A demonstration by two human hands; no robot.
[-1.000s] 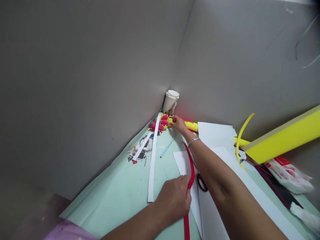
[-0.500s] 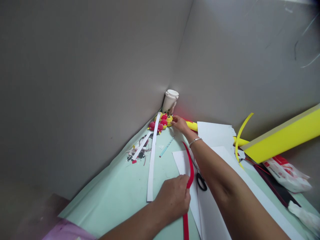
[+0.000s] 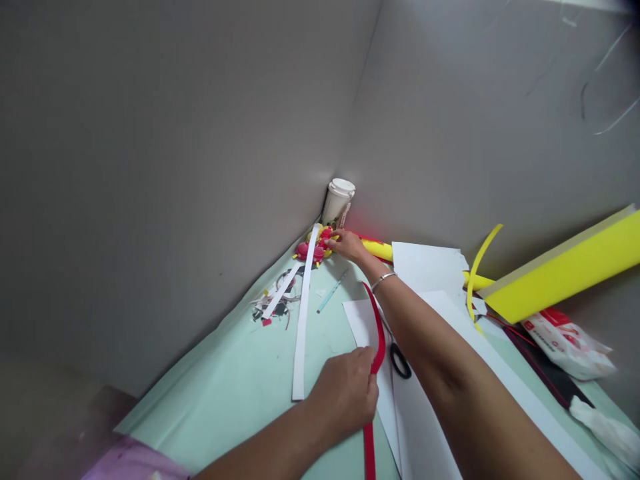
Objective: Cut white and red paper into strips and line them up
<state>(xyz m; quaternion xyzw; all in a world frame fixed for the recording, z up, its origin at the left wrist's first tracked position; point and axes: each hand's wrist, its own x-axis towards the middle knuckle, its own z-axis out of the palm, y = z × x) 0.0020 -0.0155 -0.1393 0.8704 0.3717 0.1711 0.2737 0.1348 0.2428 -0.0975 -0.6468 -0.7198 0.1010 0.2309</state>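
My left hand is closed round a long red strip, which curves up past the fingers. At the far corner of the table, the fingers of my right hand touch a cluster of small red and yellow round objects; its fingertips are too small to tell whether they grip one. A long white strip lies from the cluster toward my left wrist. Black-handled scissors lie beside the red strip, partly hidden by my right arm. A light blue pencil-like stick rests between the hands.
A white lidded cup stands in the wall corner. Scraps and a short white strip lie at left. White sheets, a yellow strip, a large yellow sheet and a red-and-white packet are at right.
My right hand has moved slightly left, further over the red and yellow cluster. My left hand still holds the red strip. The view has shifted a little.
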